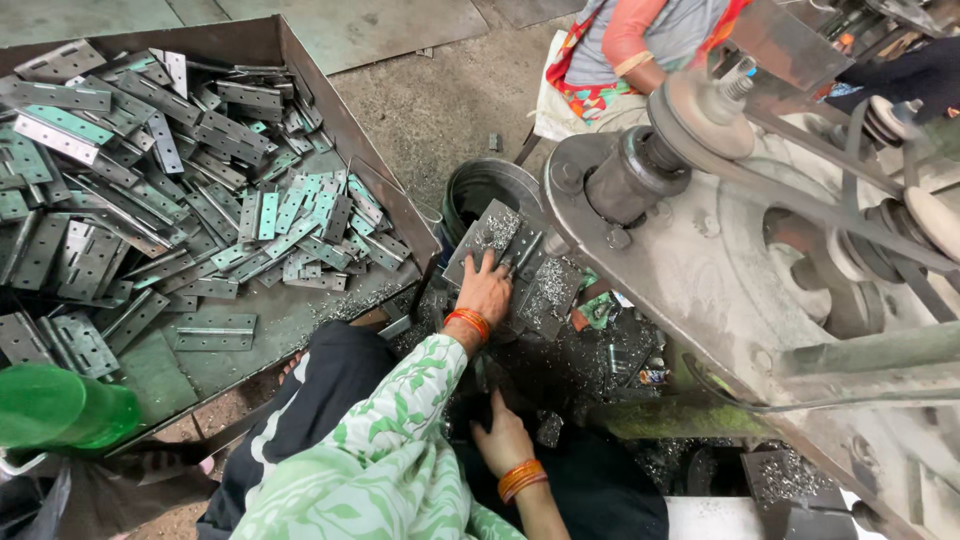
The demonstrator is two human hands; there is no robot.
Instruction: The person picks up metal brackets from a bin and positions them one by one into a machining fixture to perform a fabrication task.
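My left hand (pixel 486 288), in a green leaf-print sleeve with orange bangles, lies flat with fingers spread on a small stack of grey metal hinge plates (pixel 545 285) dusted with metal shavings. These plates rest beside the base of a machine. My right hand (pixel 500 436), also wearing orange bangles, reaches up into the dark gap below, its fingers at a dark metal piece (pixel 490 382). Whether it grips that piece is hidden.
A big metal tray (pixel 300 70) at the left holds several loose hinges (pixel 150 170). A green bottle (pixel 60 408) is at bottom left. A black bucket (pixel 478 188) stands behind the plates. A belt-driven machine (pixel 720 200) fills the right. Another person (pixel 640 45) sits at the top.
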